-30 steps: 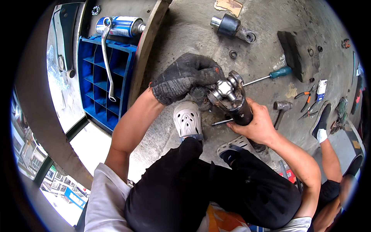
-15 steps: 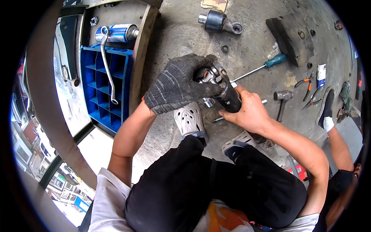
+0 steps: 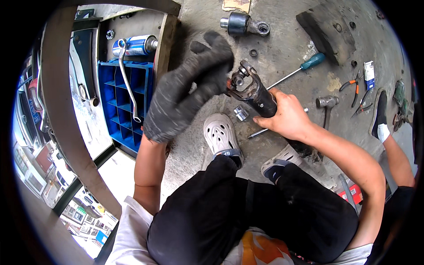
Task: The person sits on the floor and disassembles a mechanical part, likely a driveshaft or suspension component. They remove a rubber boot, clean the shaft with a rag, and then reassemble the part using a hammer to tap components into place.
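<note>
My bare right hand grips a black drive shaft by its tube, fingers and thumb wrapped round it. The shaft's forked yoke points up and to the left, with a metal universal joint cross between its arms. Beside the yoke, on its left, is my left hand in a dark grey knit glove. Its fingers are apart and somewhat blurred, and the fingertips nearest the yoke are close to an orange-red spot on it. A shiny metal socket lies on the floor below the yoke.
On the left, a spanner lies across a blue compartment tray and a spray can. Beyond my hands are a black joint part and a screwdriver. A hammer, pliers and another person's foot are at right.
My left hand has come off the universal joint and moved left and up, its fingers parting. The right hand still holds the shaft, and the joint cross now shows.
</note>
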Demonstrator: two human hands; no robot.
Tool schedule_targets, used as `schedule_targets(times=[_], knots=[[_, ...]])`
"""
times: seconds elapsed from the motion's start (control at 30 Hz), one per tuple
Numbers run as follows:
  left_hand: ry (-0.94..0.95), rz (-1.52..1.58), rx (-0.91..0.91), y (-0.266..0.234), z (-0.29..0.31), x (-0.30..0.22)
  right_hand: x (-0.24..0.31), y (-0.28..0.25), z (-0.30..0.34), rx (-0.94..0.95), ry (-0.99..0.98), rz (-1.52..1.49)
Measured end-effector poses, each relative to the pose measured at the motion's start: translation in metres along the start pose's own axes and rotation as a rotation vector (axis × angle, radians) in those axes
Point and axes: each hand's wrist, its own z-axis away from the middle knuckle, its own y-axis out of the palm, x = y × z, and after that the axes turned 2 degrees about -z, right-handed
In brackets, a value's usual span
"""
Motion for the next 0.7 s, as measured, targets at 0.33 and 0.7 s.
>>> schedule_targets(times=[0.33,0.7], knots=[[0.392,-0.778,-0.068,0.04,-0.016,0.026,-0.003,0.0,0.001,0.012,-0.028,-0.024],[-0.267,0.211,-0.117,-0.002,-0.014,0.031,-0.001,-0.005,0.009,0.012,-0.019,0.003]])
